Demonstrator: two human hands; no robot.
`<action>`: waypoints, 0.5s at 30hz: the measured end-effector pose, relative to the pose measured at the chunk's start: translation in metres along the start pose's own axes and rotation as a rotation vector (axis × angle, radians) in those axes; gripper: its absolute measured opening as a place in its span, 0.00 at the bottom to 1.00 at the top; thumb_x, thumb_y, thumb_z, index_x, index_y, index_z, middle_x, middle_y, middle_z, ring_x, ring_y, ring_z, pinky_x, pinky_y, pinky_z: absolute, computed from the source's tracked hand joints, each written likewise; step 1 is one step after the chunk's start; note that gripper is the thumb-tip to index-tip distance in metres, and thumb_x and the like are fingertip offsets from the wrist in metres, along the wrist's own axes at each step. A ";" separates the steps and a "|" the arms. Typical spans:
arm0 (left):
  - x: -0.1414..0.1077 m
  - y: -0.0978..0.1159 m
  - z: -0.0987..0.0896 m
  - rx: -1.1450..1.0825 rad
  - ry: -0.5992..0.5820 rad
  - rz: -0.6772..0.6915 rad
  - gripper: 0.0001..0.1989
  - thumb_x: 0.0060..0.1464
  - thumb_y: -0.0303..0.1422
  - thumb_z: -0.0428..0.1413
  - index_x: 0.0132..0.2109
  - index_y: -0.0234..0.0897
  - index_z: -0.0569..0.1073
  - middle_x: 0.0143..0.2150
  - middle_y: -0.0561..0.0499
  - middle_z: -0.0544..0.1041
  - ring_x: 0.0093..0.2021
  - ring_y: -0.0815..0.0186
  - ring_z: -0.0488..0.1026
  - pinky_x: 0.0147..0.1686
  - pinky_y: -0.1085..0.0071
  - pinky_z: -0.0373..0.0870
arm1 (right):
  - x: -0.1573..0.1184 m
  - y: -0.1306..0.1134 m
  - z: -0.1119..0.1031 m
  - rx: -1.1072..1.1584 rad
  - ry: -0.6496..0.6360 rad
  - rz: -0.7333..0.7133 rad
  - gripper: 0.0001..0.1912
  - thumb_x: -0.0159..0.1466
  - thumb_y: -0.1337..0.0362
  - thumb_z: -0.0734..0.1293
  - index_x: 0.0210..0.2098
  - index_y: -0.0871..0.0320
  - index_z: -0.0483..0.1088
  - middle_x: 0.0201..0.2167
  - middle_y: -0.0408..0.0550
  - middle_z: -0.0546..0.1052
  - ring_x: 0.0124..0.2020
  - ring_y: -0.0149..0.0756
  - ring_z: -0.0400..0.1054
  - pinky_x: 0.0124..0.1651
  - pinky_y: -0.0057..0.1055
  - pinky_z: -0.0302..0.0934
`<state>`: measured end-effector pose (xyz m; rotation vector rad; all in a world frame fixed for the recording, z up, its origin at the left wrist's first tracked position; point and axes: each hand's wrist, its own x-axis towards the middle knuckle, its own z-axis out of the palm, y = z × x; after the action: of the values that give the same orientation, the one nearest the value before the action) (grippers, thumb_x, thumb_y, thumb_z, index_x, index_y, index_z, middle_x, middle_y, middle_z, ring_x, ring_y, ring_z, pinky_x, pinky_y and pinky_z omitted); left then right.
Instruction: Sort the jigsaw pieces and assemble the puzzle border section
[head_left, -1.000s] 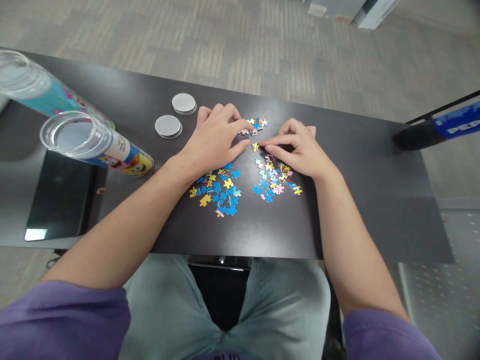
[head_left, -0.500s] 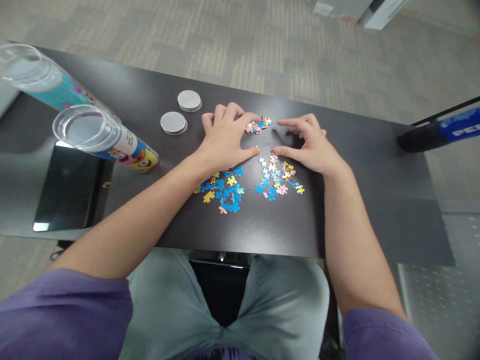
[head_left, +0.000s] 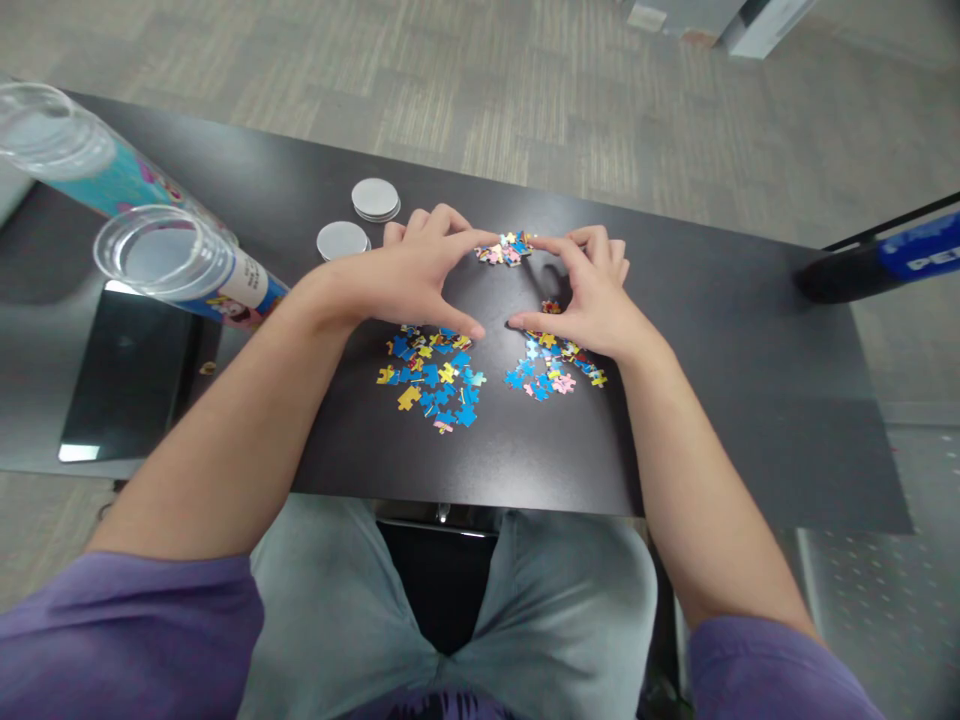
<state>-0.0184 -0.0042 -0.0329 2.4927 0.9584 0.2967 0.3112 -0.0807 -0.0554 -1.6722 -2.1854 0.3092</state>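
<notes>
Between my two index fingertips lies a small far pile of jigsaw pieces (head_left: pixel 504 250). My left hand (head_left: pixel 420 268) is open, its index finger at the pile's left side and its thumb stretched out toward me. On the other side my right hand (head_left: pixel 589 295) is also open, index fingertip at the pile's right edge, thumb pointing left. A wider spread of blue and yellow jigsaw pieces (head_left: pixel 442 385) lies below my left hand. Beneath my right thumb and palm is another group of jigsaw pieces (head_left: pixel 551 370), partly covered by the hand.
Two clear-topped tubes with cartoon prints, one nearer (head_left: pixel 191 265) and one farther (head_left: pixel 90 160), stand at the left. Two stacks of round silver lids (head_left: pixel 375 197) (head_left: pixel 343 240) lie behind my left hand. A black tablet (head_left: pixel 124 375) rests on the dark table (head_left: pixel 757 400). A blue-labelled bottle (head_left: pixel 885 255) is at the right.
Both hands have shifted left, and my thumbs have come lower. My right index finger now reaches the far pile, which is bunched slightly farther left.
</notes>
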 end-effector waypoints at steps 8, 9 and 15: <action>0.013 0.027 0.030 0.158 0.103 -0.010 0.36 0.86 0.51 0.61 0.91 0.51 0.76 0.89 0.30 0.73 0.85 0.22 0.69 0.83 0.24 0.63 | -0.003 0.028 -0.017 0.036 -0.025 -0.043 0.57 0.68 0.22 0.87 0.87 0.36 0.77 0.73 0.62 0.78 0.73 0.81 0.70 0.79 0.79 0.66; 0.014 0.029 0.033 0.160 0.095 0.004 0.35 0.87 0.51 0.60 0.91 0.50 0.76 0.90 0.30 0.72 0.86 0.21 0.68 0.83 0.23 0.62 | -0.003 0.029 -0.015 0.036 -0.014 -0.053 0.52 0.71 0.22 0.85 0.86 0.34 0.78 0.72 0.61 0.78 0.72 0.80 0.71 0.78 0.79 0.66; 0.012 0.025 0.033 0.125 0.124 0.094 0.29 0.87 0.49 0.61 0.85 0.49 0.84 0.86 0.33 0.79 0.84 0.27 0.70 0.83 0.23 0.61 | 0.000 0.027 -0.003 0.019 0.031 -0.089 0.41 0.79 0.25 0.79 0.81 0.39 0.82 0.69 0.64 0.81 0.70 0.78 0.72 0.74 0.78 0.69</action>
<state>0.0163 -0.0231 -0.0494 2.6644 0.9357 0.4381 0.3364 -0.0739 -0.0631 -1.5545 -2.2190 0.2770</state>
